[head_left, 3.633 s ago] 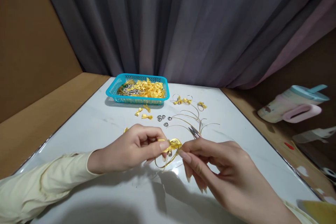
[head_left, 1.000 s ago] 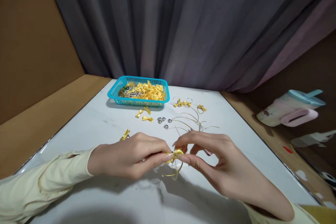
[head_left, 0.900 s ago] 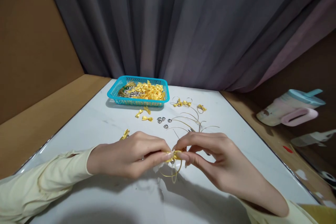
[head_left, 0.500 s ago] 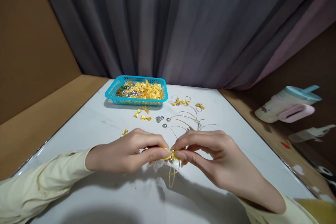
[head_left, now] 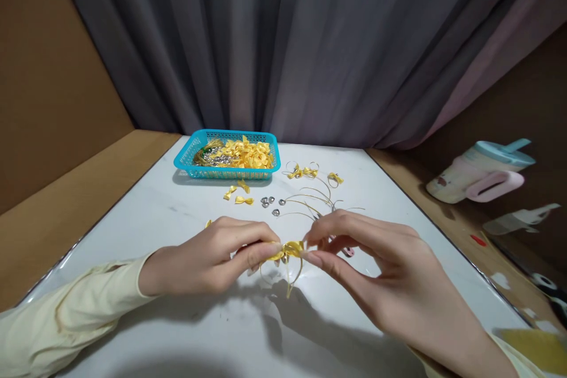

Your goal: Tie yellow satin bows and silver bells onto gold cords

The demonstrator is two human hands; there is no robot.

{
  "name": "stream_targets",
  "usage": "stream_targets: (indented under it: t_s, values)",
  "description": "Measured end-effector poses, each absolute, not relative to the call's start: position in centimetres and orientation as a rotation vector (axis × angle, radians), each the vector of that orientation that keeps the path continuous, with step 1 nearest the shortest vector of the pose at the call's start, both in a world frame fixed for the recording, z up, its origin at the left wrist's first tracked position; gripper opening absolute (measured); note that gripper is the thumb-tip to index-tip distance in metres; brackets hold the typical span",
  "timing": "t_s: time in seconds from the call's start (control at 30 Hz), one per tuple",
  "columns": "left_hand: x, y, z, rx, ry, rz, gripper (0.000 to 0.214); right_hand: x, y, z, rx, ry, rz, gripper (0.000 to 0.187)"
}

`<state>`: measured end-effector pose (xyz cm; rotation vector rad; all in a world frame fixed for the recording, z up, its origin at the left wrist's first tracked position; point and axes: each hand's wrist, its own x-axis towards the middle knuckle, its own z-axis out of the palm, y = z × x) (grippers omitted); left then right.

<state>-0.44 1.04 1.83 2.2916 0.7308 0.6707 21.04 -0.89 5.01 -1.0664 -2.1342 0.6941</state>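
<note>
In the middle of the head view, a yellow ribbon bow (head_left: 292, 248) with thin gold cord loops (head_left: 289, 283) hanging below it is held above the table. My left hand (head_left: 221, 254) pinches the bow's left half between thumb and fingers. At the bow's right tip, the thumb and forefinger of my right hand (head_left: 367, 271) close on its edge. A small shiny piece shows at the bow's centre, partly hidden. Beyond my hands lie loose yellow bows (head_left: 244, 200), several silver heart-shaped beads (head_left: 265, 202) and gold cords (head_left: 316, 194).
A blue basket (head_left: 227, 176) at the back holds yellow bows, cords and silver pieces. Bows with cord loops (head_left: 303, 172) lie right of it. On the right stand a handled cup (head_left: 478, 174) and a clear bottle (head_left: 518, 220). A pink-handled tool (head_left: 348, 251) is partly behind my right hand.
My right hand has shifted right, from the bow's centre to its outer tip, uncovering the right loop. My left hand keeps its pinch. The view has shifted slightly.
</note>
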Motion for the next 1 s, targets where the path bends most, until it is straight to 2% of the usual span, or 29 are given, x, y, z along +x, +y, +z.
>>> stream_targets:
  t_s: [0.1, 0.33, 0.67, 1.0]
  values:
    - [-0.4, 0.9, 1.5, 2.399, 0.704, 0.724, 0.018, 20.9, -1.1, 5.0, -1.082, -2.160, 0.706, 0.011]
    - [-0.2, 1.0, 1.4, 2.449, 0.687, 0.730, 0.019, 20.5, -0.6, 4.5, -1.074, -2.180, 0.762, 0.012]
    - [-0.3, 1.3, 1.1, 2.480, 0.598, 0.747, 0.017, 20.6, 0.7, 4.1, -1.211, -1.909, 1.503, 0.020]
    - [-0.2, 1.3, 1.7, 2.213, 0.673, 0.600, 0.024, 20.6, 0.7, 4.6, -1.288, -1.922, 1.616, 0.017]
